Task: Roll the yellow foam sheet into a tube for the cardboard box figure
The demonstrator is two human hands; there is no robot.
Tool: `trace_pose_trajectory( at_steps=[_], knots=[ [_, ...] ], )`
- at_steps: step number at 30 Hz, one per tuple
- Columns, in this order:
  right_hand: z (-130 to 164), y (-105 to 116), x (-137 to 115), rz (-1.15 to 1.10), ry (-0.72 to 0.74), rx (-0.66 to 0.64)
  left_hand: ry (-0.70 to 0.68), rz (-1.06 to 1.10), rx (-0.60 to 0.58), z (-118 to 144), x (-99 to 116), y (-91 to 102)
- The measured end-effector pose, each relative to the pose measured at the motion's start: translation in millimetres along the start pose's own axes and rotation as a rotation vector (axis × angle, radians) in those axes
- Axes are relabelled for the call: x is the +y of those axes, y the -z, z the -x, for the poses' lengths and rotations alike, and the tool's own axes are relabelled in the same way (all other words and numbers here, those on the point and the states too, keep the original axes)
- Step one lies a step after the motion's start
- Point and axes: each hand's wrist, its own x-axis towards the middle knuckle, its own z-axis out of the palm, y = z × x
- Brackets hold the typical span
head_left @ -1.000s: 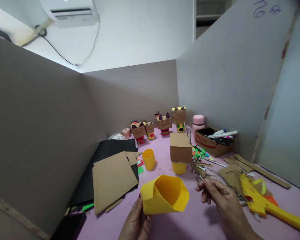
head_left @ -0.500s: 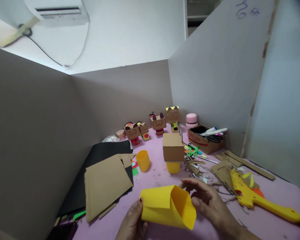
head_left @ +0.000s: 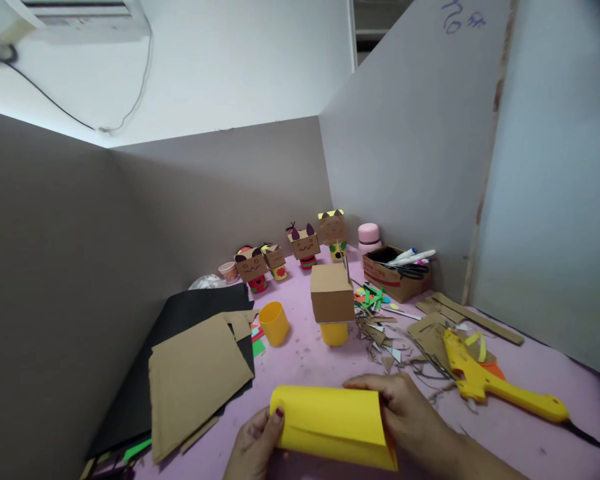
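Observation:
A sheet of yellow paper (head_left: pixel 330 420), rolled into a loose tube, lies sideways between my hands near the front of the table. My left hand (head_left: pixel 256 437) pinches its left end, thumb on the outside. My right hand (head_left: pixel 405 413) grips the right end, its fingers along the top edge and partly hidden behind the paper. Beyond the tube stands a brown cardboard box (head_left: pixel 332 293) on a yellow paper base (head_left: pixel 335 334). A separate open yellow paper cylinder (head_left: pixel 274 325) is upright to its left.
Cardboard sheets (head_left: pixel 200 380) lie over black sheets (head_left: pixel 130 407) on the left. A yellow glue gun (head_left: pixel 500 387) and paper scraps (head_left: pixel 380 330) are on the right. Cardboard-headed figures (head_left: pixel 304 245), a pink bottle (head_left: pixel 369 239) and a box of pens and scissors (head_left: pixel 397 273) stand at the back.
My right hand has closed on the right end of the yellow paper. The tube has turned more sideways and its open mouth no longer faces me. The view has shifted slightly right.

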Motion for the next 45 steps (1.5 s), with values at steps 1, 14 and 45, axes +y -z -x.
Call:
trace_pose_trajectory(
  at_steps=[1,14,45],
  knots=[
    [0,0,-1,-0.008,0.016,-0.022,-0.001,-0.029,0.014,0,1,1.0],
    [1,5,18,0.079,0.066,0.205,-0.06,-0.065,0.098,7,15,-5.4],
    [-6,1,28,-0.277,-0.166,0.185,-0.181,-0.295,0.206,17,15,-10.7]
  ],
)
